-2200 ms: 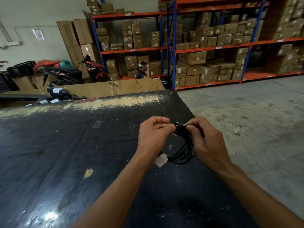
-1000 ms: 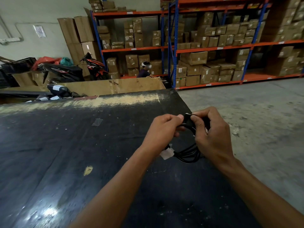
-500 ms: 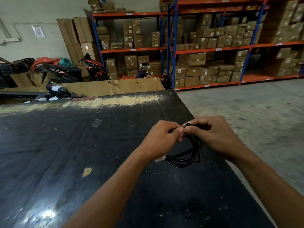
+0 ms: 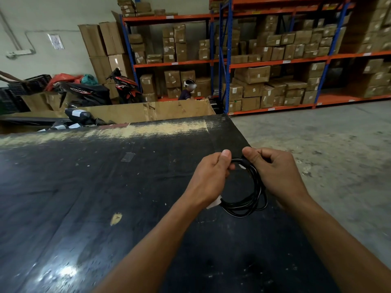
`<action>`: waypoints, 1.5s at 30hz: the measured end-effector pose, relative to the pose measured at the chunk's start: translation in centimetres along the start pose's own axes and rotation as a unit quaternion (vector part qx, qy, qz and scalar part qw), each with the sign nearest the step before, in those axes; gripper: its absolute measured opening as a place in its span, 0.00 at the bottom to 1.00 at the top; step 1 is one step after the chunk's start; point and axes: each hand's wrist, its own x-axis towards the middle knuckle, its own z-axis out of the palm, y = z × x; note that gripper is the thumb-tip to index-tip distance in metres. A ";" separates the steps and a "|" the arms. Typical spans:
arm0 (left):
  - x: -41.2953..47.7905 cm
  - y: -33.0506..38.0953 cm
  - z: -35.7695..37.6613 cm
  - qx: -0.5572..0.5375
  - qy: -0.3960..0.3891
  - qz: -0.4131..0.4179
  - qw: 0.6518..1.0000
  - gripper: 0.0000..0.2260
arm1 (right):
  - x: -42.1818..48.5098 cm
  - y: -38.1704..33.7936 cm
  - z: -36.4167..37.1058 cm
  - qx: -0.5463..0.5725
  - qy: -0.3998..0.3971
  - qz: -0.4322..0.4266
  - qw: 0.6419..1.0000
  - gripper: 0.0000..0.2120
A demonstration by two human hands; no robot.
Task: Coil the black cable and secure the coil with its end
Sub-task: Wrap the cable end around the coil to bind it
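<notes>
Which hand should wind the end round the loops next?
Probably the left hand: its thumb and fingers pinch a strand at the top, while the right hand grips the black cable loops and should keep them bundled.

The left hand (image 4: 208,176) hid most of a white tag (image 4: 212,205); it and the right hand (image 4: 277,172) covered the top of the black cable (image 4: 240,211).

Head-worn camera looks forward and down, close over the table (image 4: 84,187).
</notes>
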 end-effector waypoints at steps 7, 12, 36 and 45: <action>-0.6 0.2 0.4 0.011 0.000 0.006 1.000 0.20 | -0.3 -0.5 1.3 -0.128 0.068 -0.010 0.989 0.26; -1.3 0.8 -1.6 0.004 0.051 -0.008 0.999 0.20 | -1.8 -2.4 0.8 0.044 -0.037 0.140 0.988 0.29; -8.2 -2.7 -9.0 -0.234 0.117 -0.215 0.941 0.16 | -9.5 -5.5 7.8 0.052 -0.015 0.188 0.981 0.11; -8.3 -11.0 -11.7 0.068 0.162 -0.258 0.950 0.11 | -8.0 1.5 11.6 -0.033 -0.099 0.279 0.955 0.09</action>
